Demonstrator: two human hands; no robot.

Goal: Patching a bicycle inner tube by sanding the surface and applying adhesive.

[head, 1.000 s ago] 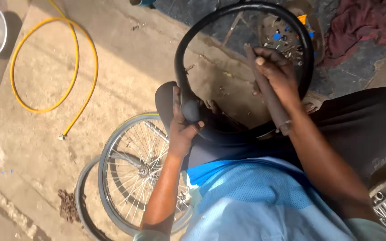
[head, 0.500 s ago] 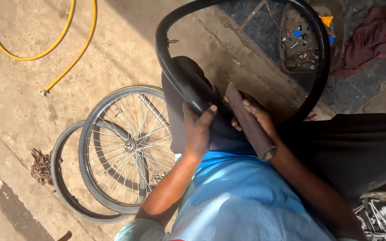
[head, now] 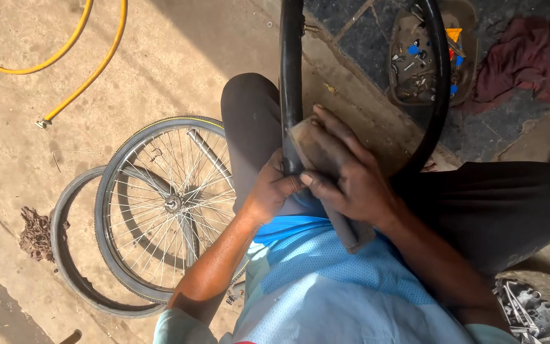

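Left hand (head: pixel 275 191) grip closed on black inner tube (head: pixel 291 83), held over lap. Right hand (head: pixel 345 178) presses flat grey-brown rubbing block (head: pixel 316 150) against tube. Spoked wheel (head: pixel 170 204), removed tyre (head: pixel 74 255) lie on floor; refitting not yet done.

A tyre tube (head: pixel 291 76) stands over the person's lap, with the left hand (head: pixel 274 191) gripping it from the left and the right hand (head: pixel 345 172) pressing a flat block (head: pixel 326 172) against it from the right. On the floor (head: pixel 179 57) to the left lies a spoked wheel (head: pixel 167 204), overlapping a loose tyre (head: pixel 71 255). A hose (head: pixel 84 64) lies beyond them. A tray of small parts (head: pixel 415 57) sits ahead to the right, a rag (head: pixel 523 57) just beside it.
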